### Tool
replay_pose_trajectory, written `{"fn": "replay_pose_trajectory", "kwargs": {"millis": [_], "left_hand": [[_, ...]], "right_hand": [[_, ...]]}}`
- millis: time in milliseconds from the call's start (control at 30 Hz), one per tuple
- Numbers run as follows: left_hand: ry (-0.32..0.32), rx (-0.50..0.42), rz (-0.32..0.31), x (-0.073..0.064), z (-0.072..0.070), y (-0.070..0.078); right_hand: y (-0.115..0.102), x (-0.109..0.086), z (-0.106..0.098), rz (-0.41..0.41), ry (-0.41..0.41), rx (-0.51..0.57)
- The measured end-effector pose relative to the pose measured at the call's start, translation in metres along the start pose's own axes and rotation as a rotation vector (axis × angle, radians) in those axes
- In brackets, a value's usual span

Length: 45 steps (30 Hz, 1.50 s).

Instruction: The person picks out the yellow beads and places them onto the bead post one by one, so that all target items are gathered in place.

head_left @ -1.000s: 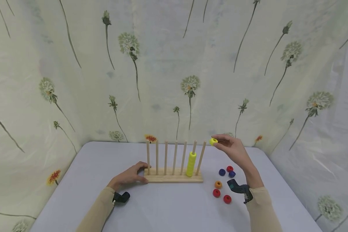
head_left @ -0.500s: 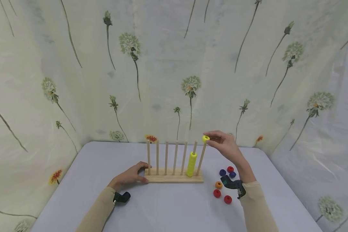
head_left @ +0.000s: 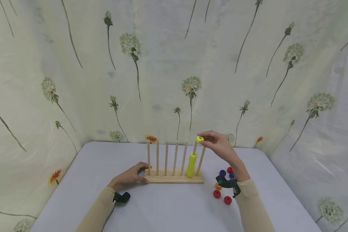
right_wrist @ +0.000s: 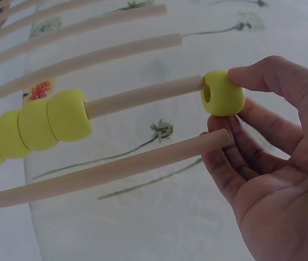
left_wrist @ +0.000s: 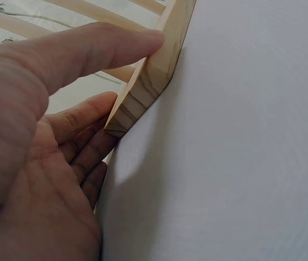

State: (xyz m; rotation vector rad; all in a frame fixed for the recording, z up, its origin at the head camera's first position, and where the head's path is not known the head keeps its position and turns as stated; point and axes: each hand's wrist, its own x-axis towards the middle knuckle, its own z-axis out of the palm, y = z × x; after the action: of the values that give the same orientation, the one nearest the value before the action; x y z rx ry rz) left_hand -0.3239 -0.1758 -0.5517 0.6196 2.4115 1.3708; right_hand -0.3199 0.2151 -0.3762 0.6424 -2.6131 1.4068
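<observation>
My right hand (head_left: pixel 217 144) pinches a yellow bead (right_wrist: pixel 225 93) between thumb and fingers, right at the tip of a wooden peg (right_wrist: pixel 143 96). In the right wrist view the bead's hole faces the peg end. Lower on that same peg sits a stack of yellow beads (head_left: pixel 191 165). My left hand (head_left: pixel 130 175) grips the left end of the wooden peg rack's base (head_left: pixel 174 179), thumb on the near edge and fingers behind it. The left wrist view shows the thumb (left_wrist: pixel 148 43) pressed on the base's end.
Several bare pegs (head_left: pixel 166 158) stand left of the yellow stack and one bare peg (head_left: pixel 201 161) to its right. Loose beads lie right of the rack: red beads (head_left: pixel 227 200), an orange bead (head_left: pixel 218 186) and blue beads (head_left: pixel 222 173). A floral curtain (head_left: pixel 156 80) hangs behind the table.
My right hand has moved left with the yellow bead, past the rightmost peg to the tip of the peg bearing the yellow stack. The left hand stays on the base.
</observation>
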Motion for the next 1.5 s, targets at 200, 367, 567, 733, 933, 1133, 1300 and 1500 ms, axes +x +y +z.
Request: {"fn": "replay_pose_trajectory", "kwargs": {"millis": [200, 367, 567, 733, 933, 1133, 1300, 1500], "left_hand": [[-0.003, -0.040, 0.013, 0.001, 0.001, -0.004], [-0.006, -0.051, 0.016, 0.001, 0.001, -0.005], [-0.003, -0.052, 0.008, 0.000, 0.001, -0.003], [0.002, -0.048, 0.002, 0.000, 0.001, -0.003], [-0.001, -0.048, 0.001, 0.000, 0.001, -0.004], [0.002, -0.036, 0.003, 0.000, 0.000, -0.003], [-0.002, -0.030, 0.000, 0.000, -0.001, -0.003], [-0.003, -0.029, -0.011, -0.001, -0.001, -0.003]], "right_hand": [[-0.004, 0.000, 0.002, -0.011, 0.001, 0.029], [-0.006, -0.001, 0.005, -0.020, -0.011, 0.041], [-0.004, -0.002, 0.009, -0.032, -0.021, 0.018], [-0.005, -0.002, 0.010, -0.019, -0.021, 0.018], [-0.006, -0.003, 0.010, -0.011, -0.024, 0.025], [-0.004, -0.003, 0.011, 0.016, -0.017, 0.018], [-0.001, -0.005, 0.011, 0.014, -0.015, 0.017], [-0.002, -0.006, 0.011, 0.012, -0.014, 0.018]]}}
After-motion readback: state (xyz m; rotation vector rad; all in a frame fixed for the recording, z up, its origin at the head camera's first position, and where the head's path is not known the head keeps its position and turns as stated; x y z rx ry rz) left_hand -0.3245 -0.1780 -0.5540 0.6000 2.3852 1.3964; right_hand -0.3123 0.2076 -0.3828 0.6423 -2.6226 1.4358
